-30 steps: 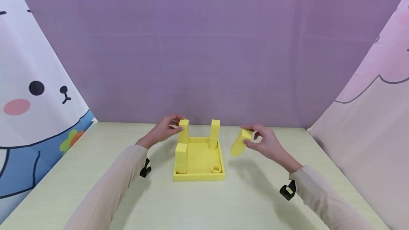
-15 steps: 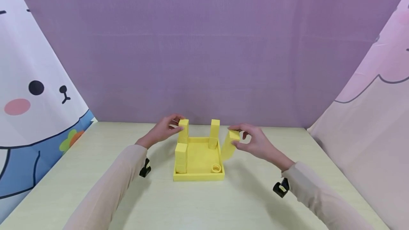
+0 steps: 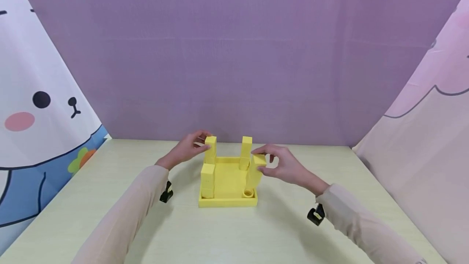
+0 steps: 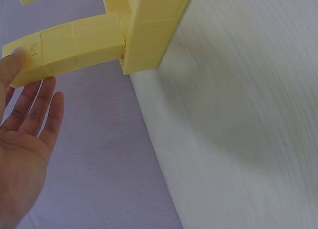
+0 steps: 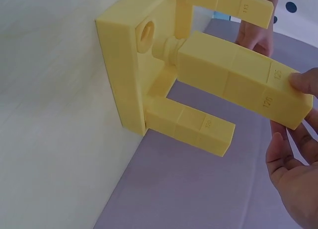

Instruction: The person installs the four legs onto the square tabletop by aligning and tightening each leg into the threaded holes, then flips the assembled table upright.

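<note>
Yellow and squared, the loose post (image 3: 255, 172) hangs, by the head view, from my right fingers (image 3: 270, 148), which pinch it near the top. Its long axis runs down from them, foot leaning leftward, and the ring socket (image 3: 248, 193) in the near corner of the tray (image 3: 227, 203) lies below them, to the left and closer to me. My left fingers (image 3: 202, 149), farther from that socket, pinch the top of the far-left post (image 3: 211, 150).

By the left wrist view, my thumb (image 4: 12, 64) presses that post's numbered face, other fingers spread beneath.

By the right wrist view, the threaded end (image 5: 170, 49) points away from my fingers, just beside the socket; I cannot tell whether they touch. I judge the move turns on that small offset.
</note>
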Tool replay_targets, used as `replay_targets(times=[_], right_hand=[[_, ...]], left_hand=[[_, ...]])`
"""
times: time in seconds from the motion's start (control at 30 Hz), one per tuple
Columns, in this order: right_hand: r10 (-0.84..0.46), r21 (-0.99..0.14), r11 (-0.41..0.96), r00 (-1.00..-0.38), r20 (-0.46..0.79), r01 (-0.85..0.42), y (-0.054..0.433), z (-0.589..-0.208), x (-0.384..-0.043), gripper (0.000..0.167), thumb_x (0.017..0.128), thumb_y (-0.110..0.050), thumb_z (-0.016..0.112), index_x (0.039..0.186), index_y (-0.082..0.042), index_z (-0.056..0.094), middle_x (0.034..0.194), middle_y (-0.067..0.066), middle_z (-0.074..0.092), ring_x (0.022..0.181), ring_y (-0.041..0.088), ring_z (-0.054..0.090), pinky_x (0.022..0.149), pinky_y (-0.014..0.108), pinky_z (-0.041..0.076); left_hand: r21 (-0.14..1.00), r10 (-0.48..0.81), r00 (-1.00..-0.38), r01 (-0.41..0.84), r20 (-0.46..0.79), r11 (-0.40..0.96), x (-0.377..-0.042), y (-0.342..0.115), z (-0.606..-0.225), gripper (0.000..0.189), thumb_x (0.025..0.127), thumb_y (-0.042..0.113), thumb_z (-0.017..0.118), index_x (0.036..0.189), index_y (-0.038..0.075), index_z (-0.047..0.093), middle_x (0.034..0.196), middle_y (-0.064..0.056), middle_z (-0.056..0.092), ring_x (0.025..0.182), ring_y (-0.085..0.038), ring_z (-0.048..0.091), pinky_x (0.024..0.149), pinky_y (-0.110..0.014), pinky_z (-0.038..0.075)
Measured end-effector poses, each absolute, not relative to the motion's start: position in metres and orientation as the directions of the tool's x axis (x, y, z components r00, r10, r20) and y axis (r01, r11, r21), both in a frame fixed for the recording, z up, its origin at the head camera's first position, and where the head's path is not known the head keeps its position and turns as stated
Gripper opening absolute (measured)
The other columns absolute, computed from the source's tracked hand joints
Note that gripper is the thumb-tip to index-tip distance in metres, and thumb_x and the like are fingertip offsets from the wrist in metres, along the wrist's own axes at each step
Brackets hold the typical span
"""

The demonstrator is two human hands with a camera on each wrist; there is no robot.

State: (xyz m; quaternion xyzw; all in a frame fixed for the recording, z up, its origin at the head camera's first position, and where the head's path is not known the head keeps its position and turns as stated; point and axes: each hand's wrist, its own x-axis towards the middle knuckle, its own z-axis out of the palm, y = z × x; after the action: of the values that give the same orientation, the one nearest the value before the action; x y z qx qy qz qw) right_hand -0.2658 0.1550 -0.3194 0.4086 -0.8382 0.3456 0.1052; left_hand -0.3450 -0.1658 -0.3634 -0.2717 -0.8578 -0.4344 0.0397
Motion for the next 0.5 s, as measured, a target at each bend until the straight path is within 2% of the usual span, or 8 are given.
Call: replay_targets(times=[0.2,0.5], right_hand=[[-0.639,-0.509,0.434,-0.652,0.408,-0.743,0.1516,-0.3216,-0.2645,0.035,0.077,-0.009,0.072,0.111,-0.007,0.063,0.106,0.0,0.065,0.092,0.014,0.055,0.068,0.026,0.046],[-0.658,-0.514,0.458,-0.665,0.353,-0.726,0.1482,-0.3249,-0.2629,0.035,0.078,-0.01,0.071,0.112,-0.011,0.062,0.109,0.002,0.065,0.094,0.014,0.056,0.071,0.028,0.046]], left_hand=[[0.737,0.431,-0.85,0.496,0.303,0.46,-0.3451,-0.1657,-0.3634,0.04,0.087,0.018,0.062,0.122,0.002,0.051,0.114,-0.017,0.057,0.103,-0.032,0.057,0.089,-0.044,0.049],[0.713,0.434,-0.841,0.518,0.323,0.472,-0.3452,-0.166,-0.3644,0.038,0.088,0.017,0.061,0.122,0.003,0.051,0.112,-0.014,0.058,0.101,-0.029,0.058,0.087,-0.04,0.051]])
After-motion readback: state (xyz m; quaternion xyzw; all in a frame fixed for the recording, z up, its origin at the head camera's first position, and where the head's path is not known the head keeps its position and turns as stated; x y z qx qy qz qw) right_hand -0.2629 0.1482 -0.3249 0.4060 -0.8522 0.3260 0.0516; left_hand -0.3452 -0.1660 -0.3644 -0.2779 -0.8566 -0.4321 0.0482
